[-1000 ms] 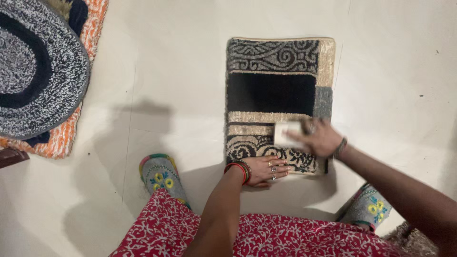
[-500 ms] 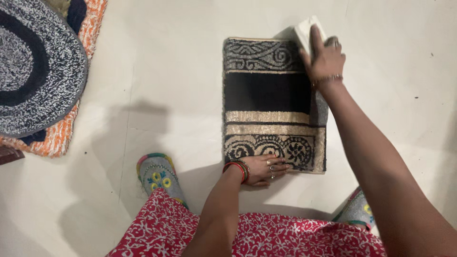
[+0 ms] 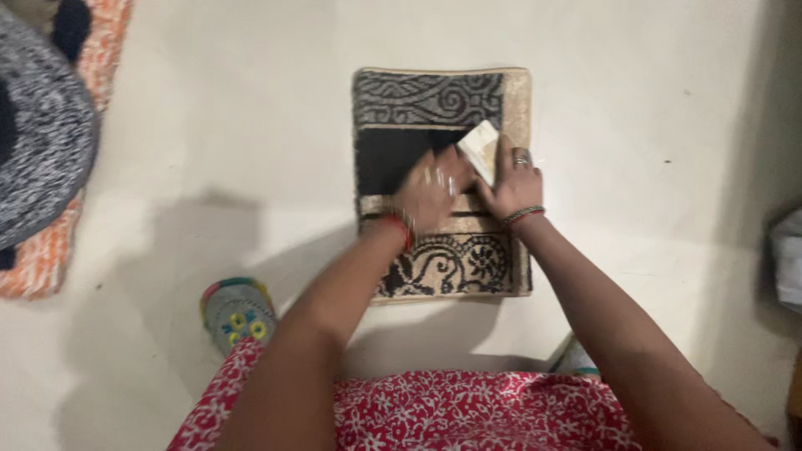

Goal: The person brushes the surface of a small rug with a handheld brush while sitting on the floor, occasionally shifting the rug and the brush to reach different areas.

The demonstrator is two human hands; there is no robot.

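Crouching over the patterned mat (image 3: 443,179), the person has brought the left hand (image 3: 430,196) up from its near edge to join the right hand (image 3: 514,185), which grips a pale block (image 3: 482,149) mid-mat, both pressing down.

You had dim, warm light; your body's soft shadow fell on the floor (image 3: 209,100) toward 8 o'clock, and your hands blurred with motion at centre.
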